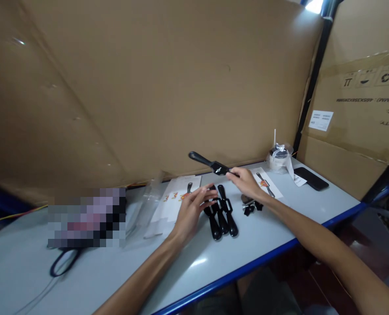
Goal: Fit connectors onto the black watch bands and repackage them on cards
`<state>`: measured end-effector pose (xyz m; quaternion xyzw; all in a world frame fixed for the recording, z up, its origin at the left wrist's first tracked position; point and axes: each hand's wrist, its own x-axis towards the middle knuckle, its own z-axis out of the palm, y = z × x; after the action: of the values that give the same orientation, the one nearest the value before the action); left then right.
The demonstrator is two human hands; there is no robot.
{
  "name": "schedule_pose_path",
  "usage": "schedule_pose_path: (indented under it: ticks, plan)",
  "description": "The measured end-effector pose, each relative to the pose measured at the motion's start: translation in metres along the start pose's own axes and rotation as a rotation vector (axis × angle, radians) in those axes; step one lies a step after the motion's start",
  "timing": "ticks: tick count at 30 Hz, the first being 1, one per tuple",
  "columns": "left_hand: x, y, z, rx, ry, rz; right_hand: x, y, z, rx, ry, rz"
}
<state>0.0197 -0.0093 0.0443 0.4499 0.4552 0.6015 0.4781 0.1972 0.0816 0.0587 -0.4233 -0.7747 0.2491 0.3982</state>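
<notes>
A black spokeshave (219, 168) is held up above the table by one handle in my right hand (243, 179), with a shiny patch at its middle. My left hand (196, 201), fingers extended and apart, holds nothing. It is beside several black spokeshaves (229, 210) lying side by side and partly covers them; I cannot tell whether it touches them. Below my right wrist sit small black and metal parts (248, 209), partly hidden by the forearm.
Printed sheets (171, 199) and clear plastic bags (142, 214) lie to the left, another sheet (273, 186) to the right. Farther right are a bagged cup (279, 158) and a black phone (312, 178). Cardboard (181, 87) walls the back; a blue edge (227, 280) runs along the front.
</notes>
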Motion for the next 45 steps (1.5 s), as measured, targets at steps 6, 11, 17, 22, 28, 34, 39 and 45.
schedule_pose_path:
  ticks: [6,11,17,22,28,34,39,45]
  plan:
    - [0.010,-0.003,-0.017,0.166,0.131,0.056,0.027,0.052,-0.048,-0.470,-0.072,0.296]
    - [0.009,0.000,-0.016,0.213,0.138,0.074,0.031,0.083,-0.053,-0.546,-0.115,0.376]
    - [0.010,-0.002,-0.016,0.213,0.140,0.092,0.034,0.092,-0.049,-0.606,-0.143,0.364]
    - [0.010,-0.001,-0.016,0.219,0.146,0.084,0.028,0.082,-0.042,-0.701,-0.147,0.312]
    - [0.010,0.000,-0.015,0.233,0.154,0.093,0.022,0.063,-0.039,-0.797,-0.181,0.268]
    - [0.010,-0.004,-0.015,0.205,0.127,0.075,0.018,0.043,-0.030,-0.811,-0.124,0.171]
    - [0.011,-0.007,-0.015,0.184,0.105,0.061,0.006,0.026,-0.007,-0.723,-0.186,0.113]
    - [0.011,-0.007,-0.013,0.176,0.118,0.082,0.013,-0.002,0.026,-0.643,-0.360,0.078]
